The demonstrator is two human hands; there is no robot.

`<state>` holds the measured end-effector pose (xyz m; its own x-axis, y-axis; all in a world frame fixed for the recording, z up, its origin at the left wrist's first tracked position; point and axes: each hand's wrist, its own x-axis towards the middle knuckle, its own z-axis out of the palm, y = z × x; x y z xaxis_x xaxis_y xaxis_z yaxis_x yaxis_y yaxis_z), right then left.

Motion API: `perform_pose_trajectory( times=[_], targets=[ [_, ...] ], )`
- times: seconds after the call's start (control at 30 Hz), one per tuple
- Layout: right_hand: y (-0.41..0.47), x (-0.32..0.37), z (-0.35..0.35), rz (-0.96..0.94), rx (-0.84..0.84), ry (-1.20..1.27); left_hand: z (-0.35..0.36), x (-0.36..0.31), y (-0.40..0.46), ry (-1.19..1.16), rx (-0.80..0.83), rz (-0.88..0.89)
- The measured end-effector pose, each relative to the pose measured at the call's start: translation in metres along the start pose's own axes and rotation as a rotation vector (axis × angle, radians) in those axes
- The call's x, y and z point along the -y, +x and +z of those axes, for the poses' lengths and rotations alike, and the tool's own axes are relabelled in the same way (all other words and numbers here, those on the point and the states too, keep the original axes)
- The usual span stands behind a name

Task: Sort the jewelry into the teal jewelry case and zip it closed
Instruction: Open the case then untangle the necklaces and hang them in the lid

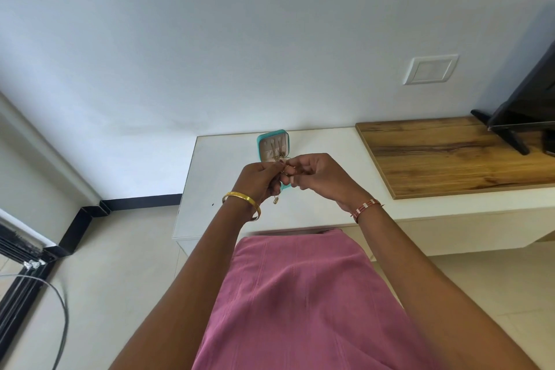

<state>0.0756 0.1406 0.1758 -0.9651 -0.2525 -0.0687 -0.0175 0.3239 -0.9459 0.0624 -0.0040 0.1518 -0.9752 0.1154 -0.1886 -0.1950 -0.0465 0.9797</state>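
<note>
The teal jewelry case (271,141) lies open on the white counter (222,171), its beige lid lining showing thin chains hung inside. The near half of the case is hidden behind my hands. My left hand (261,180) and my right hand (315,177) meet just in front of the case, both pinching a thin gold necklace (285,170). A small gold pendant (275,200) dangles from the chain below my left hand. A gold bangle sits on my left wrist and a red thread band on my right.
A wooden board (450,156) lies on the counter to the right, with a black TV stand (516,126) on it. A wall switch plate (430,69) is above. A grey cable (60,309) lies on the floor at left. My pink clothing fills the foreground.
</note>
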Motion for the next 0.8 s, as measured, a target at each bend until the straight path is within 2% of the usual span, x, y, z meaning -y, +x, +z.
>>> perform_pose_trajectory(
  times=[0.1, 0.23, 0.5, 0.8],
  targets=[
    [0.001, -0.004, 0.002, 0.026, -0.058, 0.010, 0.000, -0.001, 0.000, -0.017, -0.005, 0.004],
    [0.000, -0.010, 0.005, 0.063, -0.033, 0.058, -0.001, -0.003, -0.002, -0.064, 0.005, 0.002],
    [-0.001, -0.010, 0.015, 0.038, -0.106, 0.086, -0.004, -0.003, -0.001, -0.131, 0.027, -0.034],
    [0.000, -0.010, 0.009, 0.094, -0.105, 0.224, -0.008, -0.001, -0.002, -0.099, -0.007, -0.032]
  ],
)
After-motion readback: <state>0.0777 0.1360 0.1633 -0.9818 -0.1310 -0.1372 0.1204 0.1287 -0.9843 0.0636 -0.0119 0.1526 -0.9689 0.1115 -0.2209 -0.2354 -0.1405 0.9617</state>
